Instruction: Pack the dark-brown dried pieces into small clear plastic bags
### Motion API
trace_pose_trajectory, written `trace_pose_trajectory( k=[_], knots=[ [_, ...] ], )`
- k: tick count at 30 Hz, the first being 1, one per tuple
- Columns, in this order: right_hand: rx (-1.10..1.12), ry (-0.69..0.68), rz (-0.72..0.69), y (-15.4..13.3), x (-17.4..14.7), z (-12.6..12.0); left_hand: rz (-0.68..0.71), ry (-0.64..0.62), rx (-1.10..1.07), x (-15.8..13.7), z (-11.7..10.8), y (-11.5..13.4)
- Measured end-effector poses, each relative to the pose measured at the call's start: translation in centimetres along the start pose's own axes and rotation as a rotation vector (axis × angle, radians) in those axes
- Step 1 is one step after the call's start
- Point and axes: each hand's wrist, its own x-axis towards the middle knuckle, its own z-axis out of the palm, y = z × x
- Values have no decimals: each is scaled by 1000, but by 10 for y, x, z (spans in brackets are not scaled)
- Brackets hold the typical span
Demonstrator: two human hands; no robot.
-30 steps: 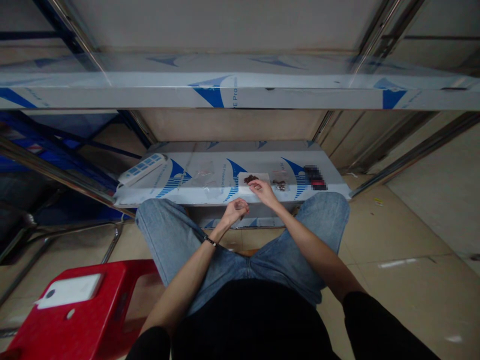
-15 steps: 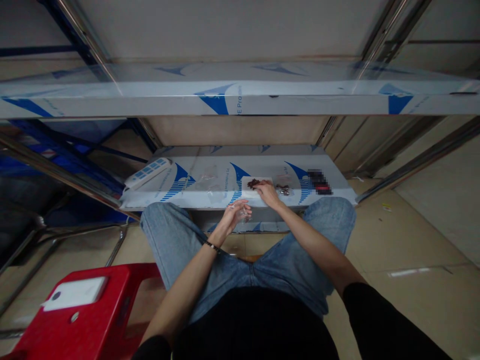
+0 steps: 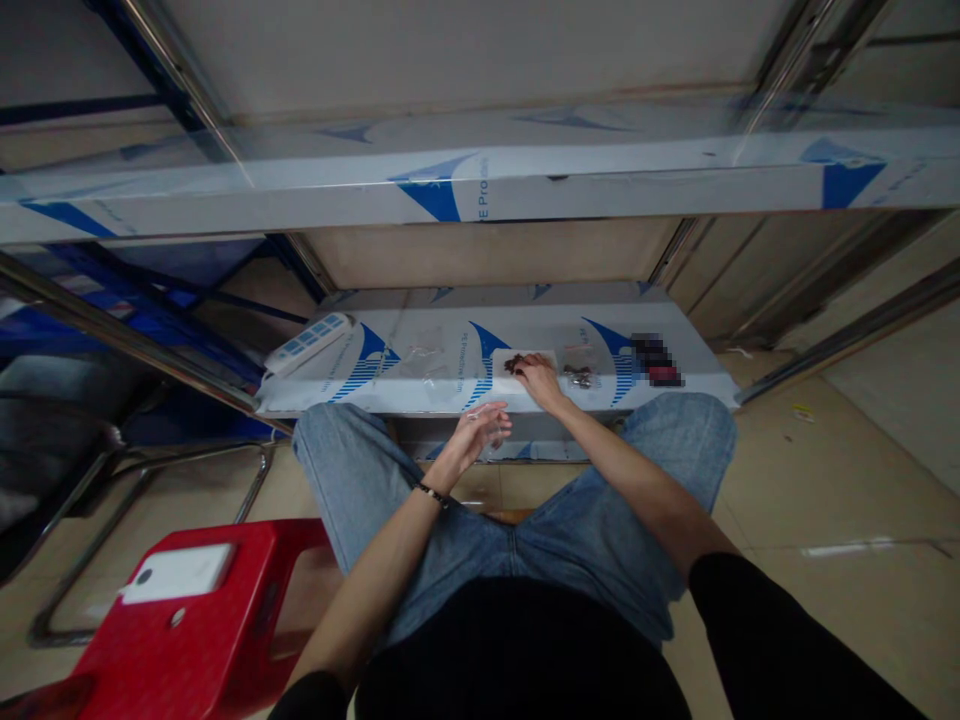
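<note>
Left hand nearest, in front of the shelf edge, fingers loosely curled around clear plastic, see-through, shiny, exact shape unclear. Right hand just beyond, fingers bent down at a dark pile; can't tell if pinching any. Pile: small reddish-brown bits, loose clump, irregular outline, single shapes too small to read. Sits on a flat white sheet, on the film-covered shelf. Clear bag with dark shiny bits just right of the sheet.

a film-wrapped lower shelf holds a white power strip, clear plastic packaging, a white pad, bagged small parts and a blurred dark object
</note>
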Motion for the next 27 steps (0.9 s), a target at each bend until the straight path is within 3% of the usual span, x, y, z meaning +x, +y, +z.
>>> trace_pose_trajectory(
  k=[21, 27],
  knots=[
    [11, 6, 36, 11, 11, 7, -20, 14, 45, -3, -1, -4],
    [125, 118, 38, 11, 14, 3, -17, 0, 84, -1, -1, -5]
  ],
)
